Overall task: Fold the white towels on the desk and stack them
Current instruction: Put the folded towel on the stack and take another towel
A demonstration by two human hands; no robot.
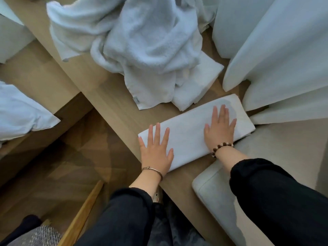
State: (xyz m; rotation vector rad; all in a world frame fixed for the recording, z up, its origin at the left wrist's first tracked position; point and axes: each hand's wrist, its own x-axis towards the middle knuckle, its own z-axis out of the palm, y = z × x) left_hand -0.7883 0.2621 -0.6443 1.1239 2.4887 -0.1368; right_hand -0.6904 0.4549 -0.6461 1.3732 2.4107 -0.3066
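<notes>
In the head view, one folded towel (188,137) lies as a long rectangle on the wooden desk (110,96), right of the frame's centre. Two hands press flat on it: the left hand (156,150) on its lower left end, the right hand (220,128) on its upper right half, both with fingers straight and spread apart. Each wrist carries one bracelet, a thin bangle (152,170) on the left and a bead string (221,147) on the right. In the upper middle sits one crumpled heap of towels (142,41); how many it holds cannot be told. One more folded towel (197,86) lies partly under that heap.
</notes>
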